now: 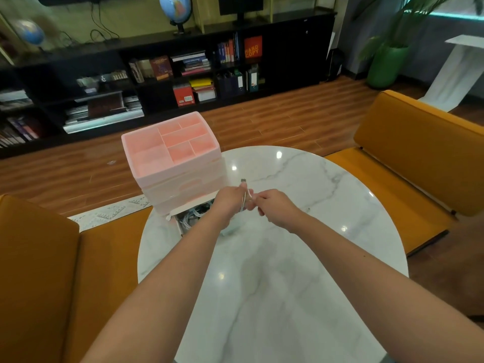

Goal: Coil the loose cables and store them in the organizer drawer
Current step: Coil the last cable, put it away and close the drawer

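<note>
Head view: over the marble table (314,195), the left hand (229,199) and right hand (275,206) both pinch a pale cable (245,196), plug end up. Just left of them the open drawer (193,214) holds coiled cables, under the pink organizer (171,150).

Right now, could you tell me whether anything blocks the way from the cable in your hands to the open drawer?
Nothing visible does. The cable, held by both hands, is just right of the open bottom drawer, which already holds cables.
</note>
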Demonstrator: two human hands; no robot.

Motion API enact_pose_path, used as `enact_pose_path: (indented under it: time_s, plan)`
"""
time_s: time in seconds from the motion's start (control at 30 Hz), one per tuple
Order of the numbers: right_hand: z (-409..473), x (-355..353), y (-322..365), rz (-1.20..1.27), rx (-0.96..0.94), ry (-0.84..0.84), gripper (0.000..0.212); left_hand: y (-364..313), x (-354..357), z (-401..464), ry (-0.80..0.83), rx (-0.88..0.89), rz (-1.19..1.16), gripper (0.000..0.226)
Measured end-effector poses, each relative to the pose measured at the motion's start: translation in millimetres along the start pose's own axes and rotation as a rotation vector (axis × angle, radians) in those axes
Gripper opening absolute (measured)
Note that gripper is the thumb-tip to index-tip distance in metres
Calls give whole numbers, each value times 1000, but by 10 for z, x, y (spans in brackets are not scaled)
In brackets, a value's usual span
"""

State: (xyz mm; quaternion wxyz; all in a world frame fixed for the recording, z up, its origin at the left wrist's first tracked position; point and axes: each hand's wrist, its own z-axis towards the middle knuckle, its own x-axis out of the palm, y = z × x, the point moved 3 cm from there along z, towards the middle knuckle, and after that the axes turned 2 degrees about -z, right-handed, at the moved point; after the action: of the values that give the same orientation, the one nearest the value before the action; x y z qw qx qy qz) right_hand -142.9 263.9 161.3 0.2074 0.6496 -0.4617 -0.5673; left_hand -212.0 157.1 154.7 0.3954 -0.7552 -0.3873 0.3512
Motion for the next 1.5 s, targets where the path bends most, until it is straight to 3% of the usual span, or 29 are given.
enact_pose_path:
  time_s: [0.1,0.2,0.3,0.37,0.47,0.6,0.77,0.9,1.0,1.2,1.4,1.5]
  plan:
    - [-90,110,-52,144,-33,147,31,1,-21,59,55,9,-352,46]
    - [-157,164,-186,186,-21,253,35,-21,-60,61,59,27,-475,45]
    - [-154,147,-329,27,33,276,54,-61,-91,12,80,-2,-494,41]
    - [-110,71,-445,-121,89,195,60,-57,-129,11,142,-22,-484,39]
    - [-36,-83,-535,-187,84,62,52,-29,-168,-61,278,-53,-319,37]
    - [57,-157,-469,-240,43,50,31,34,-140,-108,364,-41,3,40]
    - [60,-210,-274,-325,29,-36,21,8,-72,-111,307,19,234,44]
    - [-19,-246,-81,-510,57,-126,28,-39,-47,-114,277,80,364,47]
    - [-23,-236,-11,-414,63,-172,33,-56,-44,-85,183,136,367,45]
    - [-94,3,133,-26,-65,-27,36,-138,-71,-32,-40,133,82,37]
    - [-193,189,-33,165,-92,113,32,-147,-45,-11,99,42,-462,36]
    - [-200,148,-123,209,-37,130,46,-157,-60,-41,150,-7,-616,39]
